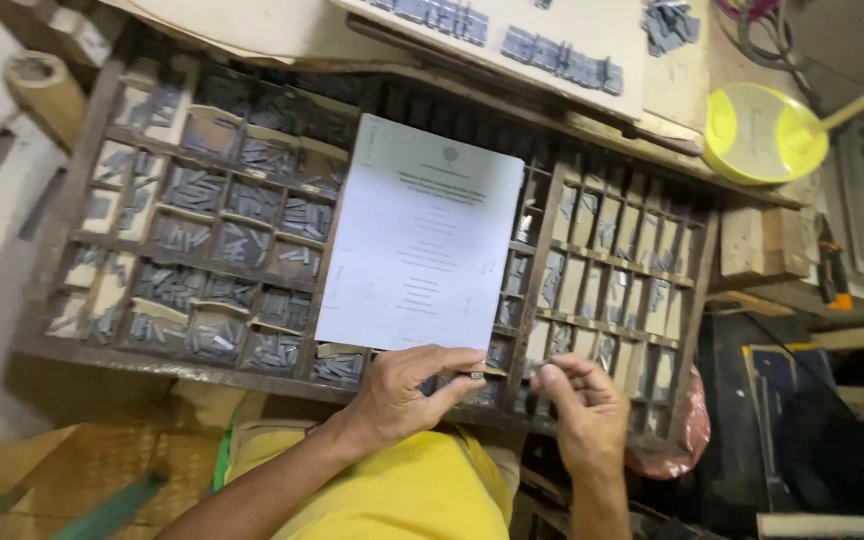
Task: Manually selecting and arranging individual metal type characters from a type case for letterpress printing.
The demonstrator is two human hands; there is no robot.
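Note:
A wooden type case [82, 160] with many small compartments of grey metal type lies before me. A white printed sheet of paper [420, 235] rests on its middle. My left hand [407, 392] is at the case's near edge, just below the sheet, pinching a small metal type piece [475, 375] between thumb and fingers. My right hand [584, 400] hovers beside it, fingertips pinched together; whether it holds anything I cannot tell. My yellow garment fills the bottom centre.
A yellow round lid-like object [760, 132] with a stick sits at the upper right. Rows of set type [562, 62] lie on a pale board behind the case. Cardboard [62, 470] sits at lower left, clutter and dark boxes at right.

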